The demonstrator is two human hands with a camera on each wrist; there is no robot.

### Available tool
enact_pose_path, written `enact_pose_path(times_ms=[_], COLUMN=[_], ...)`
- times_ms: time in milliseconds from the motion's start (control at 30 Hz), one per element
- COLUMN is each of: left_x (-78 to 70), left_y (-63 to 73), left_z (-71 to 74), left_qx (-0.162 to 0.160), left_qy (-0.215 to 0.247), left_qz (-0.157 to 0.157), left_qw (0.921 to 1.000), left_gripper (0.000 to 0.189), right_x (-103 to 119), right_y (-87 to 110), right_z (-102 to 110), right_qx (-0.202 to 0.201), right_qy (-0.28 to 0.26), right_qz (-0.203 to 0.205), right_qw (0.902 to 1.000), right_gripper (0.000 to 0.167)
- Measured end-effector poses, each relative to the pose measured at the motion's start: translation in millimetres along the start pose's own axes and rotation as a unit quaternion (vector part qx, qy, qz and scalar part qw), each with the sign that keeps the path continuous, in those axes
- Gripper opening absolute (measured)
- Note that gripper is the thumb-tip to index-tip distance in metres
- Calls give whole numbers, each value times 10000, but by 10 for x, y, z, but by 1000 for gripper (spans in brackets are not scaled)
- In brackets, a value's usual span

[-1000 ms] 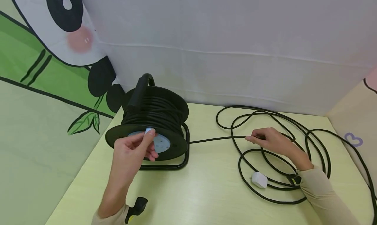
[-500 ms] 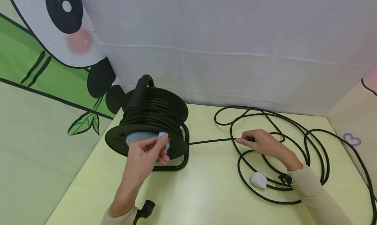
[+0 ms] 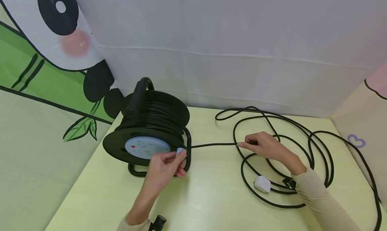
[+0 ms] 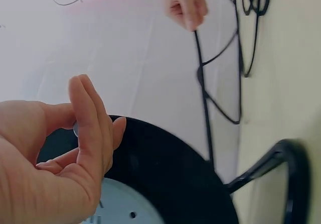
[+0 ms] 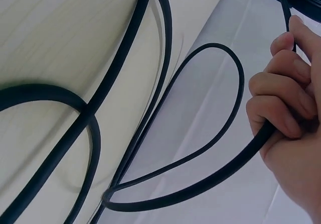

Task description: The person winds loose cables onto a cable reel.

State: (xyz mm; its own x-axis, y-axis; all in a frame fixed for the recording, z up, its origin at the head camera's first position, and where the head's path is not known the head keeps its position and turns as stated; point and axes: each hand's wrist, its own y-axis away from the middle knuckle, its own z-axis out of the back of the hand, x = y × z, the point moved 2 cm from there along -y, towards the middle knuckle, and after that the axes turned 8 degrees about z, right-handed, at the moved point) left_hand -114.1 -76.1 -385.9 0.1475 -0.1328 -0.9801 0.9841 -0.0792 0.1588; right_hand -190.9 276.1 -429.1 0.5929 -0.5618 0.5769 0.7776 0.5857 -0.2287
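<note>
A black cable reel (image 3: 151,120) stands on the table's left side, wound with black cable and faced by a pale blue socket disc (image 3: 147,147). At the right edge of its front flange, my left hand (image 3: 166,167) pinches a small light blue knob (image 3: 180,150) between thumb and fingers. In the left wrist view the fingers mostly hide that knob. My right hand (image 3: 267,147) grips the black cable (image 3: 214,144), which runs nearly straight from the reel. In the right wrist view, fingers (image 5: 281,88) curl round the cable, and a loop of it trails below the hand.
Loose coils of cable (image 3: 329,160) spread over the table's right side, and one length runs off toward the right edge. A white plug (image 3: 262,184) lies among them. The reel has a black tube stand (image 3: 137,173) and a top handle (image 3: 137,96). A white cloth wall (image 3: 229,73) rises behind.
My left hand has carried the knob rightward round the flange, and the disc has come into fuller view. My right hand has shifted left with the cable toward the reel. The loose coils have moved slightly.
</note>
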Motion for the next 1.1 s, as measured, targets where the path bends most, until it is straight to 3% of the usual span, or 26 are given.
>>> enact_pose_path(times_ms=[167,467,767,1100], left_x=[136,306,497,648], left_y=[-23,-41,-66,-79], left_z=[-31,-34,41,201], left_qx=[-80,-77,-280,-394], left_qy=[-40,-153,-369,-498], left_qz=[294,422,683,909], left_qw=[9995,9990,9966,9938], left_gripper=[34,32,33,35], right_x=[32,78,116,111], right_y=[41,169,321,436], right_z=[83,385,645,830], right_qx=[-66,-294,-636,-643], right_qy=[76,600,951,1178], right_qz=[-68,-100,162,-56], right_qw=[9999,9977,9933,9909], right_gripper=[39,41,38,38])
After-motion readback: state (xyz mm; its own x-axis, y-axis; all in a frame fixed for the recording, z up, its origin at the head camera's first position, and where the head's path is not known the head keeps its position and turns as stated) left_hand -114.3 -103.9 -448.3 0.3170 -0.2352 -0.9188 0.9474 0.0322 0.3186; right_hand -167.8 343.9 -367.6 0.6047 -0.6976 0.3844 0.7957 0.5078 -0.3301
